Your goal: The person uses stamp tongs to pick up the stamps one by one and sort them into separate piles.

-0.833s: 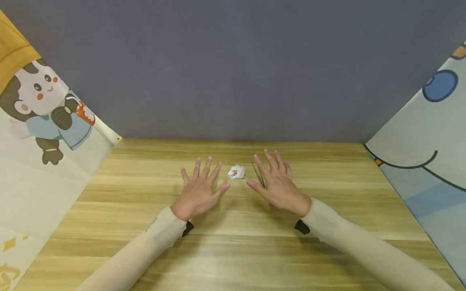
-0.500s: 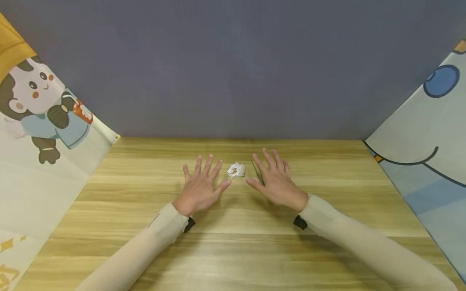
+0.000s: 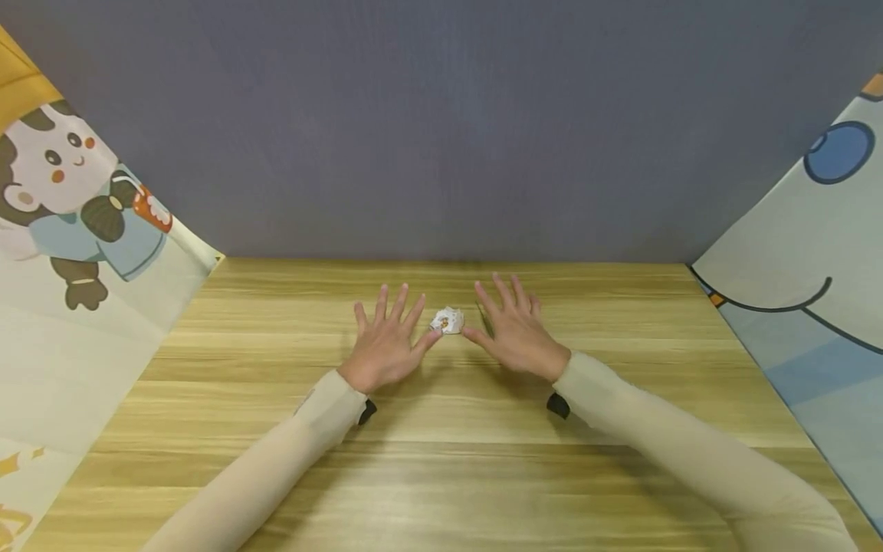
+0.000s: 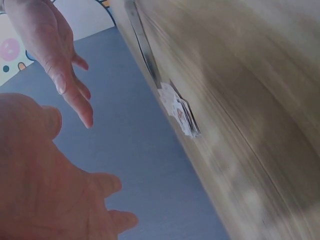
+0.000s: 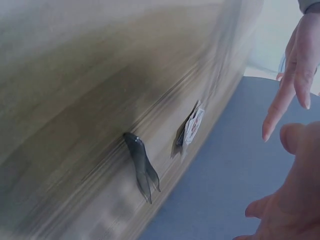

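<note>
A small stack of white-edged paper cutouts (image 3: 450, 319), with an orange-brown print on top, lies on the table between my hands. To its right lie metal tweezers (image 5: 136, 152), partly hidden by the right hand in the head view; their two prongs show in the right wrist view. My left hand (image 3: 385, 345), palm down and fingers spread, hovers left of the stack, and its thumb tip overlaps the stack's near edge. Opposite it, my right hand (image 3: 519, 337) is spread over the tweezers with its thumb toward the stack. Neither hand holds anything.
The wood-grain table (image 3: 441, 475) ends at a grey-blue panel (image 3: 441, 138) behind. Cartoon-printed panels flank it, one on the left (image 3: 90, 345) and one on the right (image 3: 779, 253). A black strap piece (image 3: 559, 405) shows under the right wrist.
Both hands have moved a little forward and inward, so the thumbs are closer to the stack and to each other. The stack and tweezers stay in place; the head view has shifted slightly.
</note>
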Demonstrator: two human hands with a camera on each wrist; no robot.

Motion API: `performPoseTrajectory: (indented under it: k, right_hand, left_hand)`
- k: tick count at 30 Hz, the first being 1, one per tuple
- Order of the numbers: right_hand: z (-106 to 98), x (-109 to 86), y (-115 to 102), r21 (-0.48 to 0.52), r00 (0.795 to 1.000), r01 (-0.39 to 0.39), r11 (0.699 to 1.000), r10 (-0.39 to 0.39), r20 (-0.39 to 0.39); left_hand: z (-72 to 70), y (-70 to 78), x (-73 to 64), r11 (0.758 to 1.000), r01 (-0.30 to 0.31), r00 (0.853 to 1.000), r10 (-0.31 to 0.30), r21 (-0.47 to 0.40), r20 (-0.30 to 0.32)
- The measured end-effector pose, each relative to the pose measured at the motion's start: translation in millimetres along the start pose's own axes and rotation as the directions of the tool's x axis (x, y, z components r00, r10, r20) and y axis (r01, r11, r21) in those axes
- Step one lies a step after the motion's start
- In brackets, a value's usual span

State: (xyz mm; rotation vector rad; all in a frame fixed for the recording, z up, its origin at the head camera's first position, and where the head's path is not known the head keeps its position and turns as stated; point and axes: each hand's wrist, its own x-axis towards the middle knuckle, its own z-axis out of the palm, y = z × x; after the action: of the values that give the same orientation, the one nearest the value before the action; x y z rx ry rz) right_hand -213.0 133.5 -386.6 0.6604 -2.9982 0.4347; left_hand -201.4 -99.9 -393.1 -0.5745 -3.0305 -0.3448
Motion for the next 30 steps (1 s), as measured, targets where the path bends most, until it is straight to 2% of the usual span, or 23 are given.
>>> performPoseTrajectory:
  k: [11,17,21,25,28,30]
  right_hand:
    - [2.4,13.5,4.2,0.013,1.000,-0.005,1.000,0.005,0.027]
    - [2.6,14.0,14.4,0.038,0.999,0.024,0.999,-0.025,0.047]
    - [6.7,12.8,22.4,0.067,0.982,0.027,0.997,-0.039,0.183]
    - [10.0,12.6,25.9,0.097,0.945,0.017,0.995,-0.048,0.325]
    - [11.0,14.0,27.7,0.115,0.936,0.038,0.993,-0.076,0.345]
    - [11.6,14.7,29.3,0.133,0.941,0.052,0.990,-0.093,0.324]
  left_hand:
    - [-1.6,0.5,15.5,1.000,0.007,1.000,-0.007,0.004,0.018]
    - [3.1,0.3,19.6,1.000,-0.011,0.996,0.011,-0.003,0.089]
    - [11.3,1.1,21.0,0.997,-0.074,0.982,0.073,-0.003,0.175]
    - [19.0,3.9,21.3,0.991,-0.128,0.963,0.132,-0.032,0.236]
    - [22.0,6.3,21.0,0.989,-0.140,0.951,0.145,-0.037,0.275]
    - [22.1,7.9,20.2,0.990,-0.140,0.944,0.144,-0.034,0.295]
